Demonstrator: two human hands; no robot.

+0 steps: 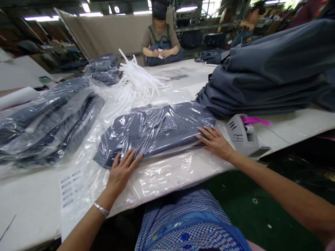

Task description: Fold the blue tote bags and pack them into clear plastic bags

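Observation:
A dark blue-grey fabric bag (162, 130) lies flat inside a clear plastic bag (167, 167) on the white table, with printed lines showing on the film. Near its left front edge, my left hand (123, 172) rests on the plastic with fingers spread. At the other end, my right hand (216, 142) lies flat on the right front corner, its fingers stretched out. Both palms face down. The open end of the plastic cannot be made out.
Wrapped bags (47, 122) are piled at left. Unwrapped dark bags (267, 69) form a tall stack at right, behind a grey tape dispenser (239, 134). White strips (137, 80) lie in a heap beyond. A co-worker (162, 42) sits across the table. A printed sheet (69, 191) lies near the front.

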